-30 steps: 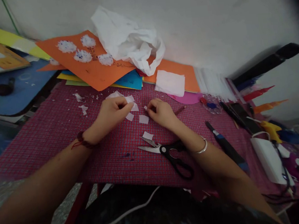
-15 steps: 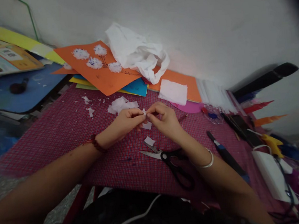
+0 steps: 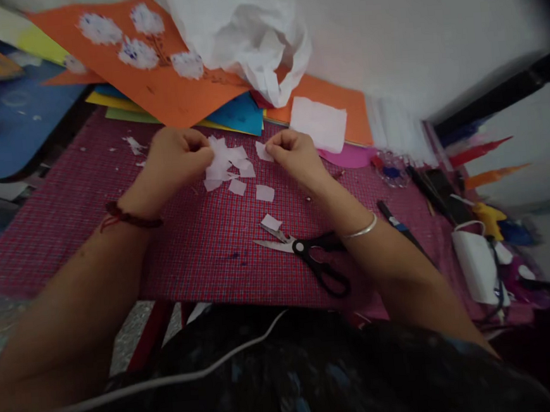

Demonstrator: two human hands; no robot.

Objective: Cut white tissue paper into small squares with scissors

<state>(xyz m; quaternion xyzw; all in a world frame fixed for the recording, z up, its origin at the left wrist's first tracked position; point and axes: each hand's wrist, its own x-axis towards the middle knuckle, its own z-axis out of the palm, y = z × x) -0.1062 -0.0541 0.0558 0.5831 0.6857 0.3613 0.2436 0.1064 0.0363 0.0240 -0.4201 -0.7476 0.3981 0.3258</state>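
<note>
Red checked cloth (image 3: 198, 263) underlies the work; your right hand (image 3: 299, 161) pinches a thin white paper square (image 3: 262, 151) right of the flat, overlapping scraps (image 3: 221, 159); whether your left hand (image 3: 173, 160) grips one cannot be told.

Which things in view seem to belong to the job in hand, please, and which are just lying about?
Probably the job's: paper piece, held in right hand; paper pile, beside left hand; perhaps scissors.

Probably just lying about: white bag; white cable; pink paper.
</note>
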